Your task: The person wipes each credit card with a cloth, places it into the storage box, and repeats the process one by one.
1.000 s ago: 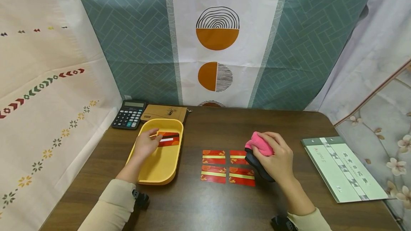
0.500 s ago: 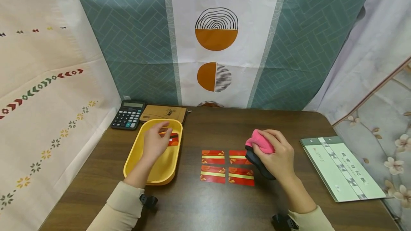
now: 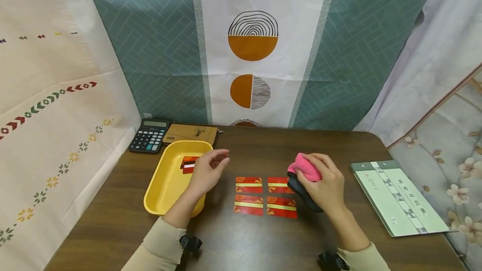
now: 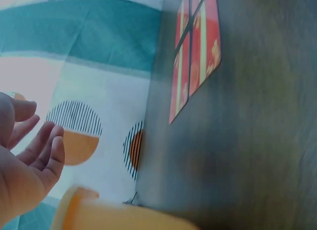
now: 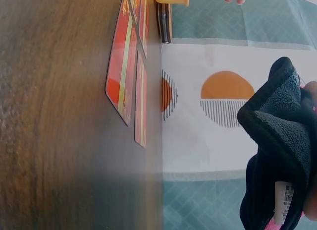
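My left hand [image 3: 208, 171] hovers over the right side of a yellow tray [image 3: 167, 187], fingers loosely bent, nothing between them. Inside the tray lies at least one red card [image 3: 189, 164] with a dark stripe and white strip, partly covered by that hand. To the right, several red cards with yellow bands, such as the lower left card [image 3: 248, 210], lie in two rows on the table. My right hand [image 3: 329, 183] grips a pink and black cloth [image 3: 306, 168] beside these cards, which hides part of the upper right one. In the right wrist view, the cloth's fuzzy dark side [image 5: 282, 126] and a white label show.
Behind the tray are a black calculator [image 3: 149, 136] and a brown zipped notebook [image 3: 190, 133]. A pale green booklet [image 3: 401, 200] lies at the right of the wooden table [image 3: 256, 250]. A patterned curtain [image 3: 165, 53] hangs behind the table's back edge.
My left hand has moved right from over the tray's middle to its right rim, uncovering more of the tray. The right hand with the cloth stays almost still; the cards on the table have not moved.
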Tool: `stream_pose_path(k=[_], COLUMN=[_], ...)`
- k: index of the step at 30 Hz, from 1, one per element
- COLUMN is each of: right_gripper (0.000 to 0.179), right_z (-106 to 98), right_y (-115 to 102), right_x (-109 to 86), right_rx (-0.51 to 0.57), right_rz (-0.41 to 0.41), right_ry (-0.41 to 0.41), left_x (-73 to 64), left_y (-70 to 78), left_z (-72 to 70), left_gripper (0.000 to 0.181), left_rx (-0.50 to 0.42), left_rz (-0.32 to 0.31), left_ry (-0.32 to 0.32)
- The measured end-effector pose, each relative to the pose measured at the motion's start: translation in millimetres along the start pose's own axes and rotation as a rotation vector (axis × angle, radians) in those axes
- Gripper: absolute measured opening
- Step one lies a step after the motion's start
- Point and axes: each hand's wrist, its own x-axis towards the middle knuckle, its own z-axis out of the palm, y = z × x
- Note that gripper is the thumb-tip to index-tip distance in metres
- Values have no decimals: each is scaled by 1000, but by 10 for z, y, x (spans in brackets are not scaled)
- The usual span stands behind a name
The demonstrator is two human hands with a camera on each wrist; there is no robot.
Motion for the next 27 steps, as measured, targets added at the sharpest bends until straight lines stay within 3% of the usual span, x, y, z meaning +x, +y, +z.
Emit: stream_pose_path(k=[10, 14, 20, 27], right_gripper=[47, 47, 47, 47], right_z=[-2, 5, 2, -8], right_y=[10, 8, 3, 15], right_x=[-32, -44, -47, -40], right_rx=[27, 22, 19, 22], right_rz=[11, 15, 22, 29], right_ry=[7, 3, 6, 6], left_x=[-157, -186, -222, -221], left_y=[73, 34, -51, -135], left_z=[255, 344, 462, 643], left_gripper=[22, 22, 23, 26], left_rx=[-47, -21, 17, 93], left_rz=[27, 28, 33, -39], left_ry=[-112, -168, -188, -237])
